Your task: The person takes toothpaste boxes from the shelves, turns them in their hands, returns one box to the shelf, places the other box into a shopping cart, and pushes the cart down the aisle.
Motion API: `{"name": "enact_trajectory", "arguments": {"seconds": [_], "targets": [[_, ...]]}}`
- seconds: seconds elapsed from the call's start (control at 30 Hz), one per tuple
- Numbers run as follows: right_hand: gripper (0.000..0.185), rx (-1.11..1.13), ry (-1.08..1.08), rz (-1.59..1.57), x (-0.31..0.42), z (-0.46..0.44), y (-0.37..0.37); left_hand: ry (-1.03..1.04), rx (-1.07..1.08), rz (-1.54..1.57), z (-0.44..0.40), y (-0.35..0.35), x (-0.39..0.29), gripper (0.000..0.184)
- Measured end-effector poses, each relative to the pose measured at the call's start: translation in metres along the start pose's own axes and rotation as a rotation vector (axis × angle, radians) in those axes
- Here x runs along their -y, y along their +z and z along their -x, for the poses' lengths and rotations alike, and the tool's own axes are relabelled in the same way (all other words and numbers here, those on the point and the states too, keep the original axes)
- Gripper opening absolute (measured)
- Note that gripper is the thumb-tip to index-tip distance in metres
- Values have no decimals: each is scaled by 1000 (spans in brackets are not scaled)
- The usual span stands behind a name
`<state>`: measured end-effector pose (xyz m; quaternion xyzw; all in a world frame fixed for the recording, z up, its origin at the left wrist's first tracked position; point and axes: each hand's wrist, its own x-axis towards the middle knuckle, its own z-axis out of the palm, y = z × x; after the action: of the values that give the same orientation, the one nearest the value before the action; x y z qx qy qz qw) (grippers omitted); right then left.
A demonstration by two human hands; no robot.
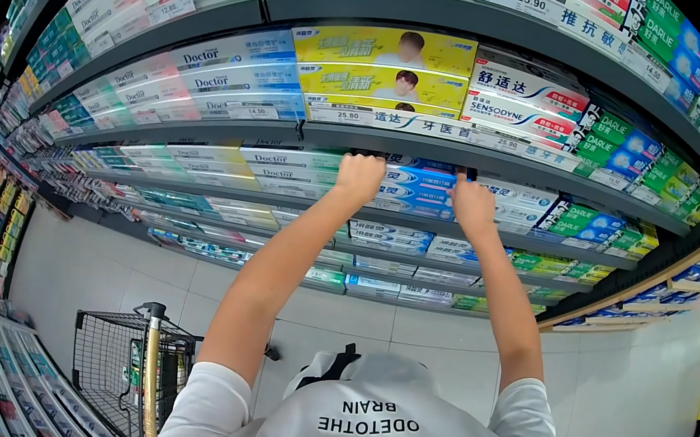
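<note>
Both arms reach forward to a middle shelf of toothpaste boxes. My left hand (360, 176) has its fingers curled at the left end of a stack of blue boxes (417, 183). At the right end of the same stack is my right hand (471, 203), its fingers bent round the boxes' edge. The blue boxes lie flat between the two hands, under the grey shelf edge (434, 151). White Doctor boxes (284, 173) lie left of my left hand, and white boxes (513, 203) lie right of my right hand.
Yellow boxes (383, 68) and Sensodyne boxes (524, 104) fill the shelf above. Green Darlie boxes (587, 224) are at the right. A wire shopping cart (109, 354) stands on the tiled floor (404, 337) at the lower left. More shelving (6, 365) runs along the left.
</note>
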<state>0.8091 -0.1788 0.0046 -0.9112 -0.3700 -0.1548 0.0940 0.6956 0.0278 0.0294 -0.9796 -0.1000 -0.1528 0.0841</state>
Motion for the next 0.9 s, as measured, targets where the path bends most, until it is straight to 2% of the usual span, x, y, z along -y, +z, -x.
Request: {"name": "enact_trajectory", "arguments": {"seconds": [0.2,0.3,0.4,0.5,0.6,0.67,0.77,0.9], "targets": [[42,-51,21,-56,6,9,-11,12,-35,-44,4,-2,2,10],[45,-75,70,-69,6,16,-11,36,-195,-43,11,-2,6,14],[48,-77,95,-109,5,23,-11,26,-201,-114,15,-1,6,45],[52,-79,66,-109,4,36,-9,55,-259,-66,27,2,4,50],[51,-134,51,-156,4,64,-13,131,-378,22,53,0,0,53],[49,-108,102,-207,6,86,-31,136,-375,214,81,-24,-8,46],[42,-174,-66,-381,5,120,-74,129,-368,442,122,-56,-14,48],[42,-76,-203,-903,11,144,-117,69,-300,775,173,-87,-11,49]]}}
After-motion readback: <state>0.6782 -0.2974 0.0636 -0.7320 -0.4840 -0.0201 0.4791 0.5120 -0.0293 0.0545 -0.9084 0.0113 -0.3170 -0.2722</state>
